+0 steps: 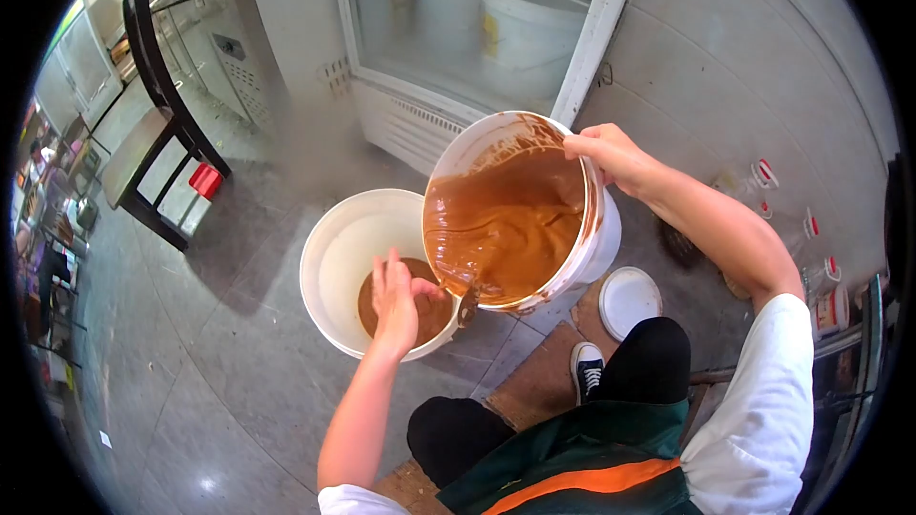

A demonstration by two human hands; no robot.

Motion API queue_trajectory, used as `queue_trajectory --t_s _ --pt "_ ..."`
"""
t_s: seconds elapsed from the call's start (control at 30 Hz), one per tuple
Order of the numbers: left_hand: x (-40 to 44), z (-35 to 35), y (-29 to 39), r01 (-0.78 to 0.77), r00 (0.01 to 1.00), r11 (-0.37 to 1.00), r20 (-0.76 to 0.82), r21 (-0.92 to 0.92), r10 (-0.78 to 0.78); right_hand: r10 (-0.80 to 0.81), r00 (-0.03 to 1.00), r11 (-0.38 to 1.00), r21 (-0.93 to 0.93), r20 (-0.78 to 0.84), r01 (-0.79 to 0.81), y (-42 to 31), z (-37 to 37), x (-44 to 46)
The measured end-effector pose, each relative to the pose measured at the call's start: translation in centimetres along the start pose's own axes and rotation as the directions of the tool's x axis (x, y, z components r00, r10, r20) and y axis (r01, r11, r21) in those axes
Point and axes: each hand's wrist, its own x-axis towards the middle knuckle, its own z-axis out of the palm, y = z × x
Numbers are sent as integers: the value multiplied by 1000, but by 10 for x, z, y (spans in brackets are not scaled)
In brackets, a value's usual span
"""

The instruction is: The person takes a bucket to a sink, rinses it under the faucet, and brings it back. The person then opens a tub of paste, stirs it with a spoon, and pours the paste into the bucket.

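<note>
My right hand (615, 160) is closed over the upper rim of a white bucket (603, 238), its thumb on the rim edge. This bucket tilts to the left and holds a thick, glossy brown mixture (510, 234) that reaches its lower lip. Brown smears coat its inner wall, and a dark drip hangs on the lip. To the left, a second white bucket (327, 262) stands upright on the floor with a smaller amount of brown mixture at its bottom. Above that opening, my left hand (393, 303) is held with fingers apart, near the tilted lip, gripping nothing.
A white lid (631, 303) lies by my shoe (588, 370). Ahead stands a glass-door fridge (468, 29) with white buckets inside. Several clear jars (819, 275) line the wall at right. A dark chair (157, 148) is at left, with a red item (204, 180) on it.
</note>
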Motion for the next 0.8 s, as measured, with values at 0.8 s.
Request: queue_trajectory --t_s 0.8 --pt "-5 26 -21 -235 950 952 -162 194 268 40 999 999 0 24 -40 -6 -1 -8"
